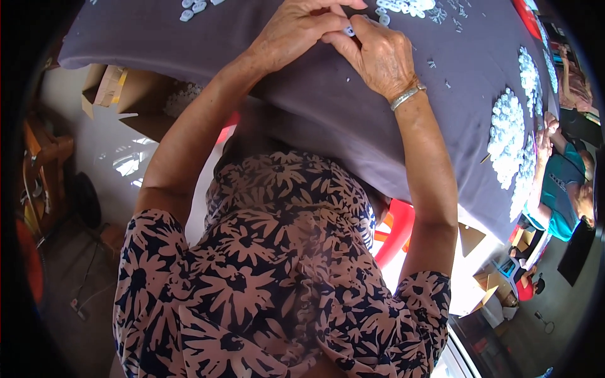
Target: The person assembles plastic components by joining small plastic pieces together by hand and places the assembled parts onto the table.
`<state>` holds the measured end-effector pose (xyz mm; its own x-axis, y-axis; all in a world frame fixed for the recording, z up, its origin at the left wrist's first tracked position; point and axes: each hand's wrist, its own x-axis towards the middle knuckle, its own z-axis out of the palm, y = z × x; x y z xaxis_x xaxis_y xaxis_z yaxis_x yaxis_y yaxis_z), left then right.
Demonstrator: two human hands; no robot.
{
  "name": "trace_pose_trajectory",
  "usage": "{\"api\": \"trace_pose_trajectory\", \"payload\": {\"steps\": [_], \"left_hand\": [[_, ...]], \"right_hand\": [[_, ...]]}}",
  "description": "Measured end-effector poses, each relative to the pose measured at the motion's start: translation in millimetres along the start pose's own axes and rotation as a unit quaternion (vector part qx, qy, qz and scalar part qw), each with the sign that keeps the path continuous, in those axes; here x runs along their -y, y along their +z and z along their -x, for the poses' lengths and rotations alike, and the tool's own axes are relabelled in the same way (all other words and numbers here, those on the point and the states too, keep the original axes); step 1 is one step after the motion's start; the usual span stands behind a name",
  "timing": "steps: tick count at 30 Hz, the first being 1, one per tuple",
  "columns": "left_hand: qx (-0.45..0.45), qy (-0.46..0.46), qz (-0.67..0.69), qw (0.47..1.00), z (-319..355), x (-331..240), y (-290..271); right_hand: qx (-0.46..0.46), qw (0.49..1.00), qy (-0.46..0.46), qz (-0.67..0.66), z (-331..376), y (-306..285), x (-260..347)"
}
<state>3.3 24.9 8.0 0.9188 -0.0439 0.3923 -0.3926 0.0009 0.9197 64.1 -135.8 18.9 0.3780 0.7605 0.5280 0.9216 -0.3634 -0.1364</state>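
Observation:
At the top middle, a small white plastic piece (349,30) with a dark spot sits between my fingertips, low over the dark grey tablecloth (302,101). My left hand (295,30) comes from the left with its fingers closed around the piece. From the right, my right hand (383,55), bracelet at the wrist, pinches it with thumb and forefinger; its other fingers curl under. Just beyond the hands lies a heap of similar white pieces (409,6). Small grey pin-like bits (439,14) are scattered right of that heap. More white pieces (199,6) lie at the upper left.
Big piles of white pieces (506,135) cover the table's right side, where a person in a teal top (558,189) works. An open cardboard box (148,104) stands below the table's left edge. A red chair (397,230) shows beside my right arm.

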Motion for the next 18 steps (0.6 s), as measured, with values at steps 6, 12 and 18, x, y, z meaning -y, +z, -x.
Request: {"api": "trace_pose_trajectory", "payload": {"steps": [6,12,18], "left_hand": [[-0.063,-0.083,-0.053,0.993,-3.9,0.2,-14.2],[-0.170,-0.009,-0.416,0.893,-4.0,-12.6,-61.5],[-0.300,0.040,-0.539,0.786,-4.0,-15.6,-68.7]], "right_hand": [[-0.214,0.882,0.325,-0.267,10.1,-8.7,-35.3],[-0.207,0.917,0.276,-0.200,12.7,-20.2,-76.8],[-0.064,0.946,0.265,-0.175,11.5,-17.2,-61.7]]}}
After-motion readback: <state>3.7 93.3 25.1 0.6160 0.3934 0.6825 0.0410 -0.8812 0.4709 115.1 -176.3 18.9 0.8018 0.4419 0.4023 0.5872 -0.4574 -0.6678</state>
